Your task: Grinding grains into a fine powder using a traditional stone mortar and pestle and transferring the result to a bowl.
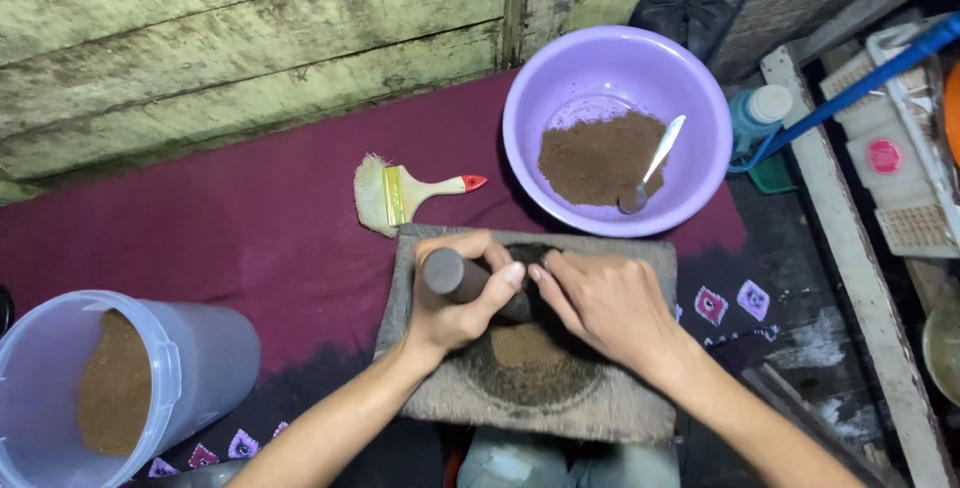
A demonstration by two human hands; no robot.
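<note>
Two bare hands work over one flat grey stone grinding slab [440, 403] with a shallow round hollow holding brown powder [525, 353]. The left hand [455, 298] is clenched around one dark cylindrical stone pestle [450, 273], whose blunt end sticks out to the left while its lower end is hidden among the fingers. The right hand [600, 303] lies just beside it with fingers curled onto the same pestle, fingertips meeting those of the left. Behind the slab stands one lilac plastic basin [560, 78] holding a heap of brown powder and one metal spoon [655, 163]. One pale-bristled paintbrush with a wooden, red-tipped handle [400, 193] lies on the dark red cloth [230, 218], near the slab's far left corner. One translucent bluish plastic tub [200, 358] with powder inside lies tipped on its side, well apart at the left.
</note>
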